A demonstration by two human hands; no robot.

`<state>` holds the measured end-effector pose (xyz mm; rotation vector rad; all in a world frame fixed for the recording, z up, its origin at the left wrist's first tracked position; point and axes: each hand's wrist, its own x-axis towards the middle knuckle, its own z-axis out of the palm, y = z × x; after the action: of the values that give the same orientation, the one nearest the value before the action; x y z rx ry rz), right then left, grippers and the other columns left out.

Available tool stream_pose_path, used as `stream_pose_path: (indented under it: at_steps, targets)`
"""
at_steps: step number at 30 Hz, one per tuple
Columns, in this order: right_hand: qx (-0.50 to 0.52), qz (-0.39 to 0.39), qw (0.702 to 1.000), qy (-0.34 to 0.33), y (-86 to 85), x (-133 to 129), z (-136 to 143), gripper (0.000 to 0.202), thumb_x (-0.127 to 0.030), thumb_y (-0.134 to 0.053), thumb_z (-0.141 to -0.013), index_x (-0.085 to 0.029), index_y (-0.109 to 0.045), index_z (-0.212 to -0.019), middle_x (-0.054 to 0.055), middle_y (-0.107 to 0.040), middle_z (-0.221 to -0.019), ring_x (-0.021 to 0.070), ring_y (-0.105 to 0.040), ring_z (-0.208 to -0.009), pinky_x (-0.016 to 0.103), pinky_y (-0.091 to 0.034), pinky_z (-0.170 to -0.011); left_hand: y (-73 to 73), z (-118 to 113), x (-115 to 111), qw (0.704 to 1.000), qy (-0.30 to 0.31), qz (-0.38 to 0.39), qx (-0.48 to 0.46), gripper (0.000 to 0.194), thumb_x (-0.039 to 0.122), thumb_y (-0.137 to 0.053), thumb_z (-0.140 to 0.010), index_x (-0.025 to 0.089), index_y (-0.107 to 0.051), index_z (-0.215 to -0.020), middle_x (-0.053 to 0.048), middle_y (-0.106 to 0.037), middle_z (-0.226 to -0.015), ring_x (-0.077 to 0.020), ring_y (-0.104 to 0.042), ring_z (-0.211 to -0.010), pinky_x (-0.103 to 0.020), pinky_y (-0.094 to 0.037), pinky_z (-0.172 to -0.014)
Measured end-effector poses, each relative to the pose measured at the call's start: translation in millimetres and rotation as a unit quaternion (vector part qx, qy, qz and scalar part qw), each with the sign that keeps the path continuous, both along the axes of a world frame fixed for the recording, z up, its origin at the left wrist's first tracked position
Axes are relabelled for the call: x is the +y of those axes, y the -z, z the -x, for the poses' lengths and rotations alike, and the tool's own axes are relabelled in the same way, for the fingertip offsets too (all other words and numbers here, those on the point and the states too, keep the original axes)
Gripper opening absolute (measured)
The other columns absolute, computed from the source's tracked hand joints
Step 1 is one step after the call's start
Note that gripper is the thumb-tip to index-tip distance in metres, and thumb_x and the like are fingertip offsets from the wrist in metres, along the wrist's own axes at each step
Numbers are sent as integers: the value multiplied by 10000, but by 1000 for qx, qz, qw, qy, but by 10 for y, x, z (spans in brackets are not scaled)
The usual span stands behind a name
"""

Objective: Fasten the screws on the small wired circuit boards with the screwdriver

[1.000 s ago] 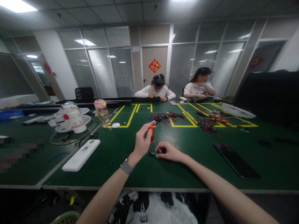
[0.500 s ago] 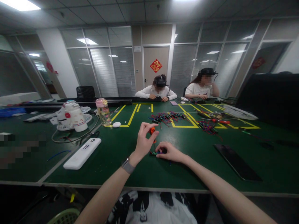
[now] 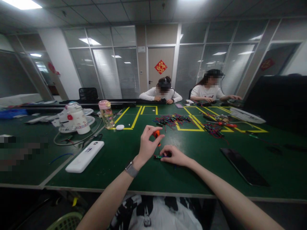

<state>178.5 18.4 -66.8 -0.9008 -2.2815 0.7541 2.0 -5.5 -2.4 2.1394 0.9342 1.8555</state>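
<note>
My left hand (image 3: 148, 142), with a watch on its wrist, is curled round the orange handle of a screwdriver (image 3: 157, 134). The thin shaft stands nearly upright, and its tip comes down at a small green circuit board (image 3: 157, 157) on the table. From the right, my right hand (image 3: 176, 156) pinches this board and its wires down, fingers closed, hiding its right end. Beyond both hands lies a pile of small boards with red, blue and black wires (image 3: 171, 120).
A second bunch of wired boards (image 3: 213, 131) lies at right by a red-handled tool (image 3: 230, 125). A black phone-like slab (image 3: 243, 166) is right of my arm, a white power bank (image 3: 85, 157) at left. A pink-lidded bottle (image 3: 106, 115) stands behind. Two people sit opposite.
The orange handle has turned or tilted slightly in my left hand, which stays almost in place. My right hand is unmoved. The person at far right has lowered an arm to the table.
</note>
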Motion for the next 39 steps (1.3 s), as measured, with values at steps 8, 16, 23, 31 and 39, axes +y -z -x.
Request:
stream_pose_path:
  at_steps: [8, 16, 23, 31, 39]
  targets:
    - [4, -2, 1000, -3, 0, 3, 2, 157, -233, -753, -719, -157, -696, -843, -19, -541, -684, 129, -503, -649, 247, -392, -642, 18, -6, -21, 994, 99, 45, -2, 334, 249, -405, -985, 217, -562, -1279, -84, -619, -1202, -185, -606, -1080, -331, -479, -938]
    - [-4, -1, 1000, -2, 4, 3, 0, 154, -222, -755, -722, -152, -699, -847, -23, -530, -679, 127, -500, -653, 245, -385, -644, -7, 0, -1, 1000, -2, -13, -1, 208, 276, -696, -829, 224, -693, -1031, -10, -548, -868, -132, -558, -796, -252, -468, -752]
    - [0, -6, 1000, -6, -3, 2, -1, 166, -240, -756, -724, -146, -704, -850, -18, -536, -683, 128, -503, -653, 251, -392, -655, 11, 8, -13, 995, 92, 37, -9, 333, 242, -403, -987, 227, -574, -1271, -83, -614, -1189, -166, -625, -1007, -304, -487, -889]
    - [0, 2, 999, -38, -17, 21, -48, 168, -173, -695, -732, -143, -713, -896, -9, -543, -722, 132, -521, -683, 257, -413, -686, -3, 10, 8, 1000, 8, -16, -4, 196, 239, -666, -850, 217, -683, -1044, -18, -575, -896, -139, -574, -834, -264, -472, -782]
    - [14, 20, 999, -46, -4, 39, -50, 203, -175, -681, -727, -131, -716, -921, -2, -541, -730, 135, -510, -683, 252, -406, -663, 7, 9, -20, 994, 102, 43, -6, 331, 259, -380, -991, 224, -587, -1247, -82, -604, -1148, -166, -619, -968, -300, -499, -847]
